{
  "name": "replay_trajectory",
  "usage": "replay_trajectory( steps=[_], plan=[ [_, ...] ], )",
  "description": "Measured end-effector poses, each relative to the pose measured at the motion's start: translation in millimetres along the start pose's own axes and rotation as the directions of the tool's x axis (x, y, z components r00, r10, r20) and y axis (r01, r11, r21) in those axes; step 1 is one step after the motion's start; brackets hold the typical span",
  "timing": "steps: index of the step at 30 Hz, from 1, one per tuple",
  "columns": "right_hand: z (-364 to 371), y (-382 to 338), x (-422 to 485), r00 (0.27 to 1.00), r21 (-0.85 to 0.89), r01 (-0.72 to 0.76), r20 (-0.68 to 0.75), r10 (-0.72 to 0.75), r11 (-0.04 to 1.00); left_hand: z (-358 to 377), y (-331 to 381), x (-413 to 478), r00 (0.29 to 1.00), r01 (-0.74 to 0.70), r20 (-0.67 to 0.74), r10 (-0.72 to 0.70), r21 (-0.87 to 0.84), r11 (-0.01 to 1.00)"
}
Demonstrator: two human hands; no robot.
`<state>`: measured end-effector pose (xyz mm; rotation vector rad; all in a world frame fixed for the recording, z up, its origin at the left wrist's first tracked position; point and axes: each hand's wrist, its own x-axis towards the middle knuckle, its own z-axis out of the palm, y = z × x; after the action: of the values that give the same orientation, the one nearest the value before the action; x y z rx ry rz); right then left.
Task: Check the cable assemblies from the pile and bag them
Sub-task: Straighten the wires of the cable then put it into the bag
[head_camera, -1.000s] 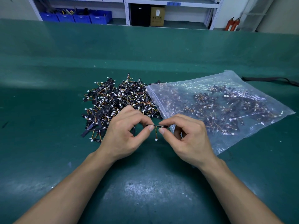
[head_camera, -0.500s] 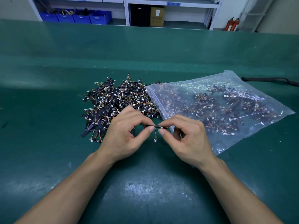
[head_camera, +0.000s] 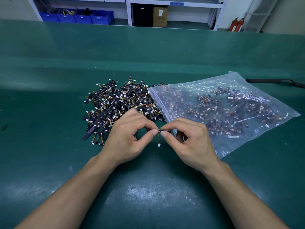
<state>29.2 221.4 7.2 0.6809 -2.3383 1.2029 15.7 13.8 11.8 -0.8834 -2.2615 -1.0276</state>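
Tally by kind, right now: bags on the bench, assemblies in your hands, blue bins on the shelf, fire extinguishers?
plastic bag: 1
held cable assembly: 1
blue bins: 4
fire extinguishers: 2
Total: 8

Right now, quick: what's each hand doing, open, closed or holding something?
Left hand: fingers pinch one end of a cable assembly.
Right hand: fingers pinch the other end of the same cable assembly.
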Motion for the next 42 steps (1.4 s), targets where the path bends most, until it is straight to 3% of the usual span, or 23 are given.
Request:
replay_trajectory(
  steps=[42],
  plan=[
    [-2.5,-4.9,1.4,0.999,-0.02,-0.05,-0.009,0.05,0.999,0.3,-1.6,-0.3,1.0,0.017,-0.009,-0.017,-0.003,1.0]
  ],
)
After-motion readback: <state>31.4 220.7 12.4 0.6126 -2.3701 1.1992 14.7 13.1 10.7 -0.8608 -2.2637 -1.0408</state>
